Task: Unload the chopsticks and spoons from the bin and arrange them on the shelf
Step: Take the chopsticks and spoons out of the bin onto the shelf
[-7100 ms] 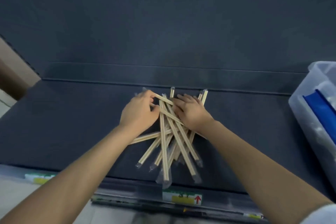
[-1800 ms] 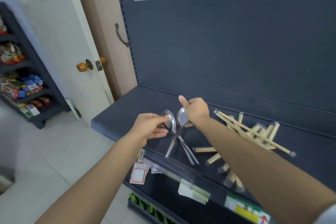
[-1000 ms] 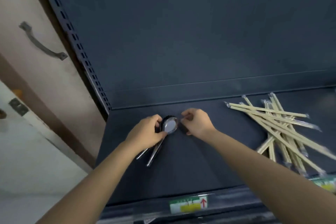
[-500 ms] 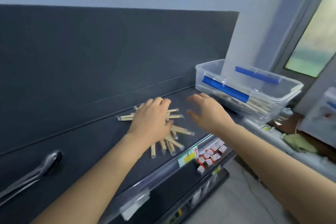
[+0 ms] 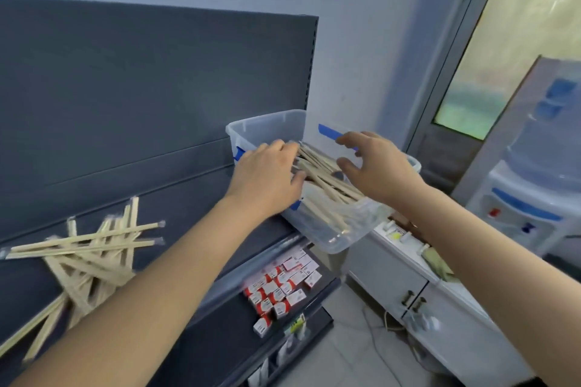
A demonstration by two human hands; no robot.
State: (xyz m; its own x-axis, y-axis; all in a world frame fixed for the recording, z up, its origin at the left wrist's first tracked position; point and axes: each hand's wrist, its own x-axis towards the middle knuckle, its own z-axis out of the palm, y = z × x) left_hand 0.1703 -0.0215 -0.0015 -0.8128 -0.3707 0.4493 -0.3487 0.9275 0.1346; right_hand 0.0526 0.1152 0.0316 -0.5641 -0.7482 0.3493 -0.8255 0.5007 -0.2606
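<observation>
Pale wooden chopsticks [image 5: 327,181] in clear wrappers are lying bundled inside the clear plastic bin [image 5: 264,127], which is sitting at the right end of the dark shelf [image 5: 188,207]. Their long axes are running from far left to near right, the near ends sloping down towards the bin's near wall. A second heap of the same wrapped chopsticks, the shelf pile [image 5: 91,248], is lying criss-crossed at the left of the shelf, some sticks pointing left to right and others fanning towards the near edge.

The left hand [image 5: 267,176] is reaching into the bin, its fingers stretching out over the far ends of the sticks, its grip apart and closing on nothing. The right hand [image 5: 377,170] is hovering over the bin's right side, fingers spread and loosely bent, grip apart and holding nothing.

Half a second earlier the left hand was hanging over the shelf pile and the right hand was short of the bin; now both are at the bin
</observation>
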